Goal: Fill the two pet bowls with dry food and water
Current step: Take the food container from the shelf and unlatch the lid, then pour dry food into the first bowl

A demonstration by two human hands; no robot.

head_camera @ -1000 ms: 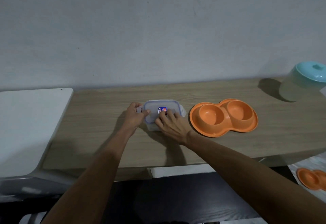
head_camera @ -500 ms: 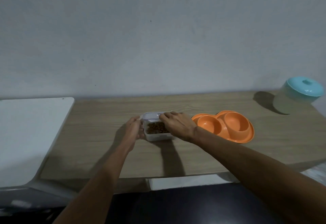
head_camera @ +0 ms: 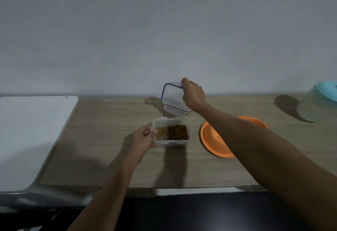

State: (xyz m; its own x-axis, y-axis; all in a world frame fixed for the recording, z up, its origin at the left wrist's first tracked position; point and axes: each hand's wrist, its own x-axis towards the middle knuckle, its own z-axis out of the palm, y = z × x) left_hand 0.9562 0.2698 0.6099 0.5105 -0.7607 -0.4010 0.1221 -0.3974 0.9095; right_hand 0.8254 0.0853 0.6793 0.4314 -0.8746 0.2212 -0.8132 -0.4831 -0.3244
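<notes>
Pet bowls [head_camera: 212, 138], one orange twin dish, sit right of centre on the wooden worktop [head_camera: 109, 139], partly hidden by the right forearm; what shows of the near cup looks empty. Just left of them, apart, is the clear tub [head_camera: 171, 143] w/ kibble [head_camera: 175, 132] heaped to the right side.

Left hand [head_camera: 144, 138] holds the tub's left end, thumb and fingers closed on the wall by the latch. Right hand [head_camera: 194, 94] grips the lid [head_camera: 172, 97] by its right edge, fingers curled over it; the lid is tilted up behind the tub, toward the back edge. Can't tell if its lower edge touches the wood.

Step, as I read it: park the lid, then pour.
- Lay the lid flat by the back edge, not btwn tub and bowls, so the pour path is free.
- Keep the left hand steadying the tub till the lid is down.
- Tip the tub slowly over one cup; the kibble will prob. slide in a rush.
- Leave the other cup for water; the teal-lidded jug [head_camera: 313, 109] stands at the back right corner.
</notes>
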